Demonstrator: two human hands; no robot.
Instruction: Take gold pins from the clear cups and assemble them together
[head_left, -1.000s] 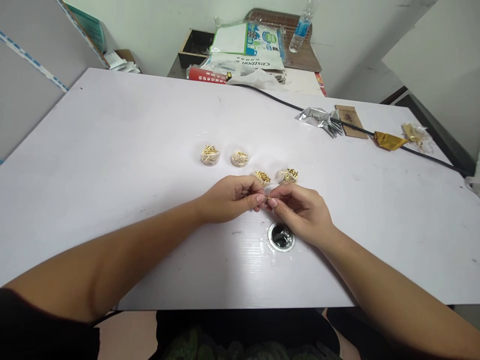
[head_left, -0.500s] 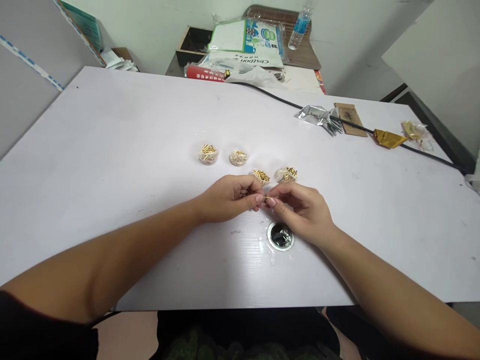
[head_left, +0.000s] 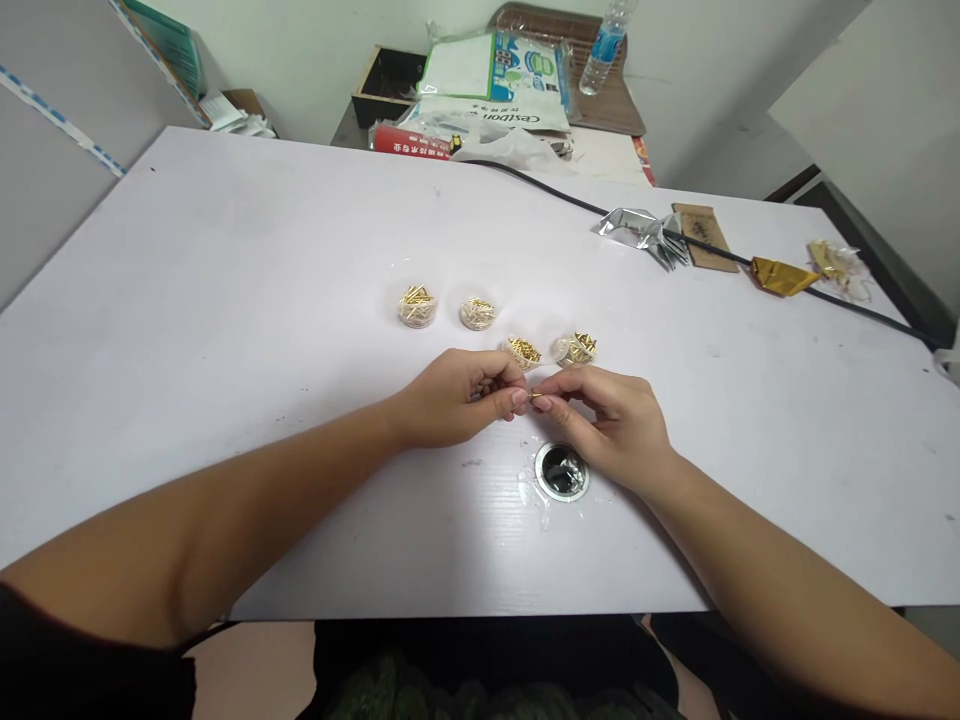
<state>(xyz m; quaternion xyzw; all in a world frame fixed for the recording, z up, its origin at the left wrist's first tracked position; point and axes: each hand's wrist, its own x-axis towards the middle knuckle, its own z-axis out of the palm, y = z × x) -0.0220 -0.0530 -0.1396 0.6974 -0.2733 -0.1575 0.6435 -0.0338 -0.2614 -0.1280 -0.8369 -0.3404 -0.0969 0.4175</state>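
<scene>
My left hand (head_left: 469, 400) and my right hand (head_left: 611, 420) meet fingertip to fingertip above the white table. Between them is a tiny gold metal pin (head_left: 535, 395), pinched by the thumb and forefinger of each hand; its exact shape is too small to make out. Just beyond the fingers stand two small clear cups of gold metal pieces, one cup (head_left: 523, 350) nearer my left fingertips and another cup (head_left: 576, 348) behind my right hand. Farther left are a third cup (head_left: 417, 307) with longer gold pins and a cup (head_left: 478, 313) of thin ones.
A round black hole with a metal ring (head_left: 562, 472) lies below my right hand, clear film around it. A black cable (head_left: 551, 188) crosses the back right, past silver foil (head_left: 641, 235), cardboard (head_left: 705, 237) and a gold packet (head_left: 784, 276). A water bottle (head_left: 604, 48) stands behind.
Both hands stay almost in place, still pinching at the same spot. The fingertips shift very slightly around the gold pin, and the view moves a little.
</scene>
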